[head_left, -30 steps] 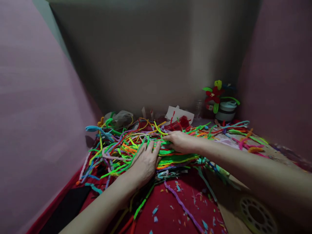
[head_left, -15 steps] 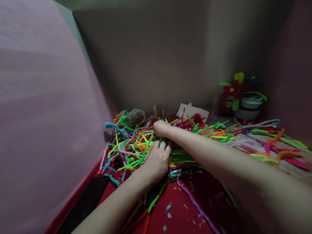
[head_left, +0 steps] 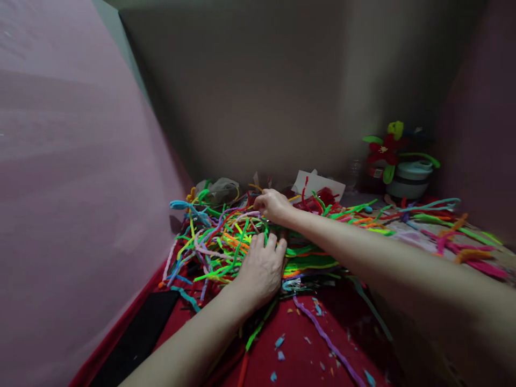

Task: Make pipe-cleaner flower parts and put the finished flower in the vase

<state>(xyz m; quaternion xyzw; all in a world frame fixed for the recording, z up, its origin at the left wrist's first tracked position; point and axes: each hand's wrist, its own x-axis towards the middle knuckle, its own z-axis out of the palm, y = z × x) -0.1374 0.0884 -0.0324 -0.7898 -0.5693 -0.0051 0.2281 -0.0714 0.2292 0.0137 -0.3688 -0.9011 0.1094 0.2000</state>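
Observation:
A tangled heap of many-coloured pipe cleaners (head_left: pixel 226 242) spreads across the middle of the view. My left hand (head_left: pixel 264 263) lies on the near part of it, palm down, fingers stretched forward and slightly apart. Just beyond, my right hand (head_left: pixel 276 207) reaches in from the right over the heap. Its fingers are curled together at the far side, and what is between them is hidden. To the right of my left hand, green and orange pipe cleaners (head_left: pixel 308 260) lie side by side in a bundle.
A red cloth (head_left: pixel 298 344) with scattered scraps covers the near surface, crossed by a purple pipe cleaner (head_left: pixel 322 333). A black flat piece (head_left: pixel 133 338) lies at left. At back right stand a red flower (head_left: pixel 382 151) and a lidded container (head_left: pixel 409 180). White card (head_left: pixel 318 184) leans behind the heap.
My right hand has shifted slightly right and up, away from my left hand, so more strands show between them. My left hand stays nearly in place.

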